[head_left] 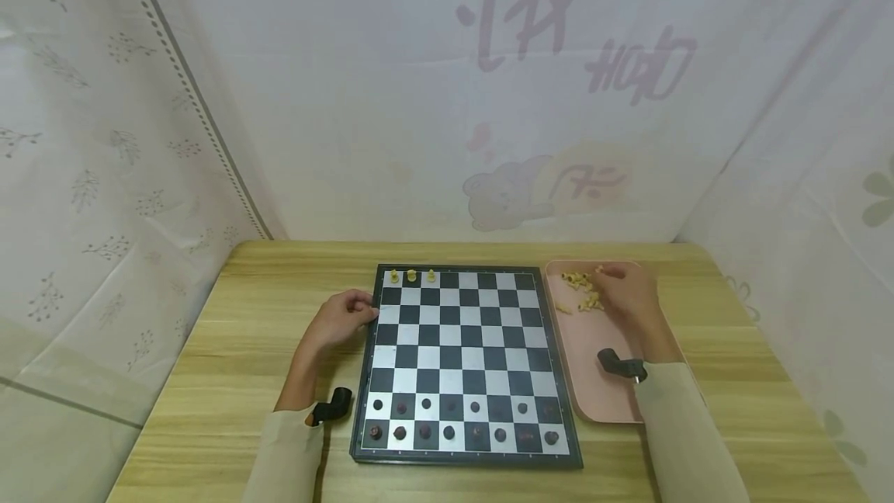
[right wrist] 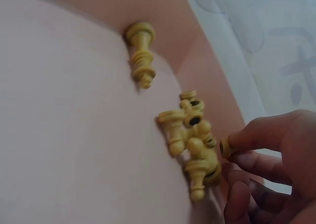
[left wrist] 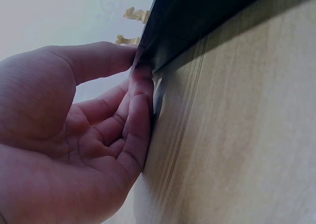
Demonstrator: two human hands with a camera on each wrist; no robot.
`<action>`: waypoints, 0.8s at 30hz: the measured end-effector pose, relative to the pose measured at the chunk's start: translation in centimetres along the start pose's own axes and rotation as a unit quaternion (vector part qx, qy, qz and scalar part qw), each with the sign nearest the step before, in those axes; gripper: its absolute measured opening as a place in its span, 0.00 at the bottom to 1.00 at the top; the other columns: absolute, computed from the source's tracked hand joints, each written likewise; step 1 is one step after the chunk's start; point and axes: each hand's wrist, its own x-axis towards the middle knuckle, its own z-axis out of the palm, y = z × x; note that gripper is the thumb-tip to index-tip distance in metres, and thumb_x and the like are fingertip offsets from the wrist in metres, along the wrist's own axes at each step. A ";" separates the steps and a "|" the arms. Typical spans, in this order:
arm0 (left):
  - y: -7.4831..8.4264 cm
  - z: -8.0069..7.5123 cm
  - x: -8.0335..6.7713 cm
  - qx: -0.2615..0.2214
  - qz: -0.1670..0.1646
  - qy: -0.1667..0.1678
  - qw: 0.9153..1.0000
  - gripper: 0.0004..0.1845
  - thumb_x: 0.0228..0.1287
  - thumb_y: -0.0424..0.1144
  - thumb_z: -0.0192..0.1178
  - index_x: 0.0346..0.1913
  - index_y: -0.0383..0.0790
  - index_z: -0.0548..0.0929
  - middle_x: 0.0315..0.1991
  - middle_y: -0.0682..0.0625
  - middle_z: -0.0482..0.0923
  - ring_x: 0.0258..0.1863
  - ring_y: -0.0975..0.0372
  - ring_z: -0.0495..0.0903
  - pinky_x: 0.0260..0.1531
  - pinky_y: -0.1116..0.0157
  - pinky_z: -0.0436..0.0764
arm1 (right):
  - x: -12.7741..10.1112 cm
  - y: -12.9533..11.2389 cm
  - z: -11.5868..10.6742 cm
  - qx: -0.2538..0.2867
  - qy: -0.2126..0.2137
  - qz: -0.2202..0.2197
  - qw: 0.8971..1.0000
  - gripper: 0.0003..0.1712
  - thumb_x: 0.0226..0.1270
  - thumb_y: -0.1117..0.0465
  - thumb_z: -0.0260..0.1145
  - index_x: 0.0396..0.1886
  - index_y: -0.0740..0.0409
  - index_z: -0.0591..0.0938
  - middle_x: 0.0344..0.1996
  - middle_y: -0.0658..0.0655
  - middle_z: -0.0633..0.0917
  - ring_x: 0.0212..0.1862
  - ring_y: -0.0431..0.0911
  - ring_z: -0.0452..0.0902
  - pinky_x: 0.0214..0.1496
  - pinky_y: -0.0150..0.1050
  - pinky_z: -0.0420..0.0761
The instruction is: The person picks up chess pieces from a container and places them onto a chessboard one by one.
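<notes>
I recorded the left hand [head_left: 341,319] resting on the wooden table [head_left: 230,348], its thumb and curled fingertips [left wrist: 140,78] pinching the black left edge of the chessboard [head_left: 464,363]; the board lay directly to the right of that hand, its long axis running away from me. The board was a flat, glossy, framed panel of black and white squares, with dark round-topped pieces [head_left: 461,419] standing in its two near rows and three cream pieces [head_left: 412,276] at the far left corner. To the right of the board sat a smooth pink tray [head_left: 594,379]. Over its far end the right hand [head_left: 625,293] was nearer the work, thumb and forefinger [right wrist: 256,135] pinching one small cream chess piece [right wrist: 225,148]. A tumbled cluster of cream pieces [right wrist: 190,135], turned and waisted in form, lay just left of those fingertips, one further piece [right wrist: 140,53] apart.
</notes>
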 end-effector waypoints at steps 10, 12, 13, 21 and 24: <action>-0.1 0.1 0.1 0.013 0.000 0.001 1.000 0.18 0.77 0.36 0.67 0.60 0.26 0.84 0.41 0.45 0.86 0.42 0.53 0.81 0.44 0.59 0.77 | -0.3 -1.9 -0.7 -0.014 0.009 -0.054 0.998 0.34 0.82 0.44 0.67 0.65 0.72 0.83 0.63 0.77 0.83 0.66 0.72 0.76 0.65 0.68 0.76; -0.1 0.1 0.2 0.012 -0.001 0.002 1.000 0.18 0.76 0.37 0.67 0.61 0.27 0.84 0.41 0.45 0.86 0.42 0.53 0.81 0.44 0.59 0.76 | -0.4 -2.5 -0.7 -0.008 0.001 -0.054 0.999 0.35 0.82 0.44 0.68 0.67 0.73 0.82 0.64 0.77 0.82 0.67 0.72 0.76 0.66 0.67 0.76; -0.1 0.0 0.2 0.013 -0.001 0.002 1.000 0.18 0.76 0.37 0.67 0.61 0.27 0.84 0.41 0.45 0.86 0.42 0.53 0.81 0.44 0.59 0.77 | -0.5 -2.8 -0.7 -0.003 -0.005 -0.053 0.999 0.36 0.82 0.44 0.68 0.67 0.73 0.81 0.65 0.78 0.82 0.67 0.72 0.76 0.65 0.66 0.77; -0.2 0.0 0.2 0.008 0.000 0.001 1.000 0.17 0.77 0.36 0.67 0.60 0.27 0.84 0.40 0.45 0.86 0.41 0.54 0.81 0.44 0.60 0.77 | -1.1 -5.3 -0.2 -0.045 -0.031 -0.035 0.998 0.40 0.76 0.29 0.68 0.69 0.56 0.84 0.65 0.64 0.84 0.62 0.61 0.79 0.61 0.61 0.79; -0.2 0.0 0.2 0.006 0.000 0.000 1.000 0.17 0.77 0.36 0.67 0.60 0.28 0.84 0.40 0.45 0.86 0.41 0.54 0.81 0.43 0.59 0.76 | -1.2 -6.3 0.3 -0.034 -0.030 -0.052 0.998 0.38 0.74 0.31 0.71 0.67 0.54 0.85 0.63 0.62 0.85 0.59 0.59 0.80 0.55 0.57 0.82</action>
